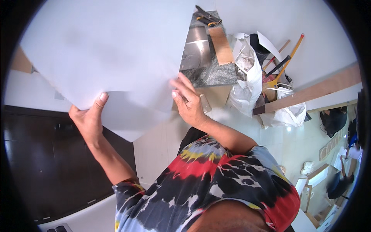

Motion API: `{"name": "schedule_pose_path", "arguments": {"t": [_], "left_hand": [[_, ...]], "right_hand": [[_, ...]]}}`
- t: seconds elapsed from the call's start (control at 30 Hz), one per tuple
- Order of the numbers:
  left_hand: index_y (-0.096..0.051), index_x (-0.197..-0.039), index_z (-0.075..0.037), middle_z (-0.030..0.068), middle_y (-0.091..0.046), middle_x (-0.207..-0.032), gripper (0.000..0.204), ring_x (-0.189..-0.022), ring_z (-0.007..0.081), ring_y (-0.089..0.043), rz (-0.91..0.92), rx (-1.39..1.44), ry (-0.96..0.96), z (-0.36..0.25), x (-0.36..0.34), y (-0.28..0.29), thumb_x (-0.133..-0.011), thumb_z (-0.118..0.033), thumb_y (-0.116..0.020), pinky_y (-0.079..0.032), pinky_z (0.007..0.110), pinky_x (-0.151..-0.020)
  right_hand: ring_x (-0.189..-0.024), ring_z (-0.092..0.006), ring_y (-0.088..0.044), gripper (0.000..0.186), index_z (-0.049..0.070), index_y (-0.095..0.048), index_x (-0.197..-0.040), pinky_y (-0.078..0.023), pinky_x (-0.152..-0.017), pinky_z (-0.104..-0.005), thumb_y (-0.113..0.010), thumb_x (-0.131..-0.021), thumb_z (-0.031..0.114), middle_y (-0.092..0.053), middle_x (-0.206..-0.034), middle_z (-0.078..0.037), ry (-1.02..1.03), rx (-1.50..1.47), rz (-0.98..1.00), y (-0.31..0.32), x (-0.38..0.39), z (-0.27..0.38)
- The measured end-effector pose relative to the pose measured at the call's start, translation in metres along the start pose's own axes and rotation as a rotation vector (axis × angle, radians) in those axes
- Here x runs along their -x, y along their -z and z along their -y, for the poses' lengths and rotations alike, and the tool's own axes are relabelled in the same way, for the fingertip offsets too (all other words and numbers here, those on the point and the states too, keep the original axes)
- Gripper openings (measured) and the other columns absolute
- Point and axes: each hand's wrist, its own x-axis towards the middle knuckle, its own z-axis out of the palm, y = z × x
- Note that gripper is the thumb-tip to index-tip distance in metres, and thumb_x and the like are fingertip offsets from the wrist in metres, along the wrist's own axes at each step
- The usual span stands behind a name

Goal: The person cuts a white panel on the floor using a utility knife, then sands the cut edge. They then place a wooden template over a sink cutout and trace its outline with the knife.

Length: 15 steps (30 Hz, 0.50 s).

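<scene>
White sheet (116,50) at far left, held by its near-left edge.
Left hand (89,121) clamps it, thumb uppermost, presumably for steadiness; right hand (191,106), loosely open, lies at its right edge, apparently as a guide, contact unclear.

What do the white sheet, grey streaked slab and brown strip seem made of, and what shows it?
White sheet: perhaps plastic or laminate, smooth and satin; even face, soft shading.
Grey streaked slab: likely stone or imitation stone, fairly smooth; irregular veining.
Brown strip: probably wood or fibreboard, seemingly matt; plain tan face, straight edges.
</scene>
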Motion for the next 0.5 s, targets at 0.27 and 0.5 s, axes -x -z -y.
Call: {"name": "schedule_pose_path", "arguments": {"t": [0.27,0.5], "left_hand": [[-0.064,-0.113,0.011,0.0137,-0.068,-0.106,0.047,-0.096,0.0205,-0.064,-0.265,0.197,0.189,0.055,0.06,0.018,-0.077,-0.011,-0.085,-0.048,0.034,-0.091],[-0.061,-0.116,0.012,0.0158,-0.067,-0.107,0.045,-0.095,0.0215,-0.064,-0.523,0.28,0.266,0.09,0.102,0.038,-0.083,-0.012,-0.079,-0.051,0.036,-0.087]], "right_hand": [[-0.087,-0.0146,-0.064,0.022,-0.002,-0.067,-0.107,-0.053,-0.079,-0.0281,-0.073,-0.089,0.008,-0.064,-0.096,-0.008,-0.277,-0.129,0.097,-0.003,-0.032,-0.009],[-0.093,-0.0191,-0.065,0.026,-0.001,-0.068,-0.106,-0.053,-0.081,-0.0303,-0.075,-0.088,0.017,-0.064,-0.105,-0.009,-0.24,-0.15,0.229,-0.012,-0.059,-0.015]]}}
